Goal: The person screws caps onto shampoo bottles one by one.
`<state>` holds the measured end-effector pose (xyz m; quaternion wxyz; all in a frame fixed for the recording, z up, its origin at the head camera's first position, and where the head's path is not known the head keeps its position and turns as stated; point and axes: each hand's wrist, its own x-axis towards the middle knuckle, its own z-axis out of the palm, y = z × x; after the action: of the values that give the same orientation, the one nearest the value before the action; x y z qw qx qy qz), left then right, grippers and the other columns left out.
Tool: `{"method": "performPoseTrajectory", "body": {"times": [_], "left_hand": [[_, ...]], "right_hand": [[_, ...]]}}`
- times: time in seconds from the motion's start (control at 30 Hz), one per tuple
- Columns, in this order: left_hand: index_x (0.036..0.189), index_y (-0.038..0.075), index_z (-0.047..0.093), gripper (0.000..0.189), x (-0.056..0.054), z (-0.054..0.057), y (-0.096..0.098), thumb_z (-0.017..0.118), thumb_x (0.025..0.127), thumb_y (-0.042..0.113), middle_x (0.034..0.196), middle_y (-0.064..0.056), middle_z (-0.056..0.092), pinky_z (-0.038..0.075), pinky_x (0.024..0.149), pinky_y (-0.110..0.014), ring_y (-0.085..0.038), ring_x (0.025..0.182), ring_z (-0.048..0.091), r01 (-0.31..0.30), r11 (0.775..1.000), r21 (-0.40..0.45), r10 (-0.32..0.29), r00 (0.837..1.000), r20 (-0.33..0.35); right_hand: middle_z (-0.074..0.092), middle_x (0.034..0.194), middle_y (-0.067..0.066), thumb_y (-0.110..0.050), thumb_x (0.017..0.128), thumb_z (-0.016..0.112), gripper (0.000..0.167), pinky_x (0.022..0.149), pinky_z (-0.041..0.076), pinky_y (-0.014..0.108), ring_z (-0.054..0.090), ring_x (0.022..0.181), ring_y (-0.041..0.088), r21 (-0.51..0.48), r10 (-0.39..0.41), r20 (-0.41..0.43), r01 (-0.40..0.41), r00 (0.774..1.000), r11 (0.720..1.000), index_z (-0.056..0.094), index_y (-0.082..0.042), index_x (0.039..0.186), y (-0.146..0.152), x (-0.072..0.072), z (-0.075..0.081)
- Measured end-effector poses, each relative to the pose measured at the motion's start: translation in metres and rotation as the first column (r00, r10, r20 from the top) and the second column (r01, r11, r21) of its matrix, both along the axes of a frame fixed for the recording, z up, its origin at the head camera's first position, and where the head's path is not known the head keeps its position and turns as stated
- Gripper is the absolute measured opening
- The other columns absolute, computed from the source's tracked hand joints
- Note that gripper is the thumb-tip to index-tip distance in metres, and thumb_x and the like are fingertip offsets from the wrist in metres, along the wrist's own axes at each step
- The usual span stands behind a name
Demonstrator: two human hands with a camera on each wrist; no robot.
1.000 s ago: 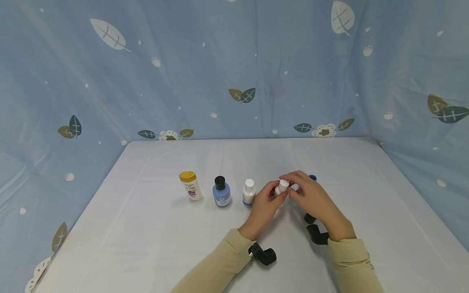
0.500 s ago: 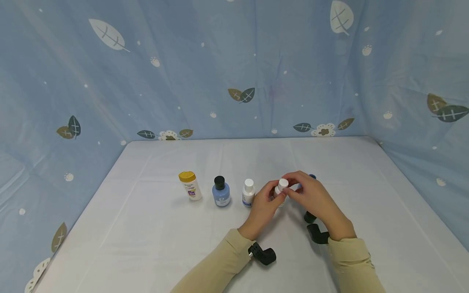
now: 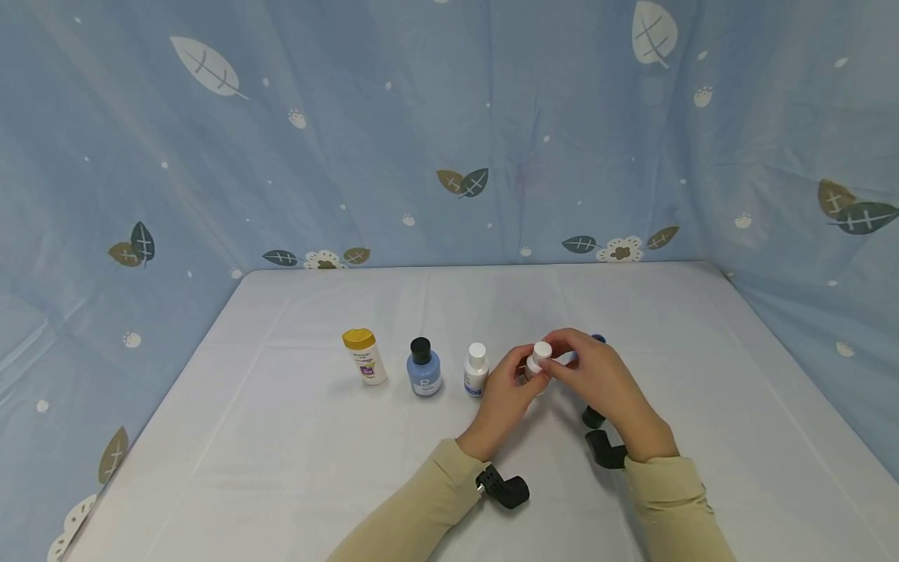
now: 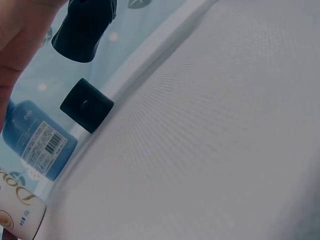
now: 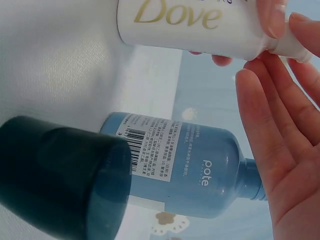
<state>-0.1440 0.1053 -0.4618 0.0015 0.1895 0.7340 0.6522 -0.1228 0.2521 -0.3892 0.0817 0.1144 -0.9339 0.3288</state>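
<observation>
In the head view, my left hand (image 3: 502,402) grips the body of a white Dove bottle (image 5: 190,25) at the right of the row. My right hand (image 3: 604,382) pinches the neck end, thumb and fingers around its white cap (image 3: 541,350). The bottle's lower part is mostly hidden by the left hand. Behind the right hand stands a blue "pote" bottle (image 5: 215,165), its threaded neck bare in the right wrist view. A dark green cap (image 4: 87,106) sits on the table near that bottle.
Left of the hands stand a small white bottle (image 3: 476,371), a blue bottle with a black cap (image 3: 424,373) and a white bottle with a yellow cap (image 3: 367,359). A white cloth covers the table (image 3: 295,453). Blue leaf-patterned curtain (image 3: 393,140) surrounds its back and sides.
My right thumb and fingers have drawn in and shifted on the bottle's cap. The cap has moved slightly left and up. My left hand stays on the bottle.
</observation>
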Motion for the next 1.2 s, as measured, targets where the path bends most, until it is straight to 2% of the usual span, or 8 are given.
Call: {"method": "performPoseTrajectory", "body": {"times": [0.27,0.5,0.73,0.83,1.07,1.2], "left_hand": [[0.116,0.022,0.055,0.036,0.002,0.004,0.000,0.063,0.081,0.016,0.114,0.008,0.055,0.043,0.083,-0.030,-0.010,0.099,0.053,-0.022,0.999,-0.033,0.021,0.999,-0.033],[0.116,0.009,0.054,0.035,0.017,0.033,-0.006,0.061,0.082,0.009,0.115,-0.001,0.055,0.042,0.085,-0.035,-0.012,0.101,0.051,-0.029,0.999,-0.040,0.026,0.998,-0.059],[0.118,0.009,0.053,0.036,0.020,0.039,-0.006,0.061,0.083,0.009,0.117,-0.003,0.054,0.042,0.086,-0.037,-0.014,0.102,0.051,-0.025,0.998,-0.055,0.023,0.999,-0.044],[0.119,0.009,0.052,0.037,0.020,0.039,-0.006,0.061,0.083,0.011,0.117,-0.003,0.054,0.042,0.087,-0.038,-0.015,0.103,0.051,-0.022,0.998,-0.055,0.020,0.999,-0.039],[0.123,0.026,0.048,0.041,0.004,0.004,-0.001,0.062,0.084,0.030,0.119,0.013,0.050,0.040,0.088,-0.029,-0.006,0.106,0.048,-0.004,0.997,-0.083,0.001,0.999,-0.034],[0.123,0.030,0.046,0.043,0.004,0.004,0.000,0.061,0.084,0.035,0.120,0.015,0.049,0.039,0.089,-0.031,-0.006,0.106,0.048,-0.003,0.996,-0.086,0.002,1.000,-0.011]], "right_hand": [[0.060,0.098,-0.002,-0.032,0.079,0.067,0.033,0.073,0.046,0.037,0.057,0.088,0.020,0.006,-0.005,0.024,0.005,1.000,1.000,0.055,-0.017,0.107,0.000,0.000,0.001],[0.060,0.100,-0.001,-0.030,0.081,0.066,0.032,0.074,0.046,0.038,0.057,0.090,0.020,0.017,0.011,0.050,-0.012,0.999,1.000,0.056,-0.014,0.107,0.000,-0.001,0.001],[0.060,0.101,0.001,-0.028,0.081,0.065,0.036,0.074,0.046,0.039,0.058,0.091,0.019,0.073,0.020,0.092,-0.026,0.996,0.997,0.055,-0.013,0.113,0.002,0.001,0.006],[0.060,0.104,0.004,-0.029,0.083,0.064,0.038,0.075,0.046,0.040,0.058,0.092,0.021,0.097,0.022,0.132,-0.035,0.991,0.995,0.055,-0.012,0.116,0.003,0.004,0.010],[0.061,0.103,0.003,-0.037,0.085,0.058,0.045,0.077,0.045,0.040,0.058,0.093,0.019,0.143,0.056,0.211,-0.088,0.976,0.986,0.053,-0.010,0.121,0.009,0.013,0.023],[0.061,0.103,0.005,-0.034,0.087,0.057,0.043,0.078,0.045,0.041,0.057,0.094,0.021,0.154,0.046,0.244,-0.086,0.969,0.984,0.053,-0.007,0.119,0.013,0.017,0.030]]}}
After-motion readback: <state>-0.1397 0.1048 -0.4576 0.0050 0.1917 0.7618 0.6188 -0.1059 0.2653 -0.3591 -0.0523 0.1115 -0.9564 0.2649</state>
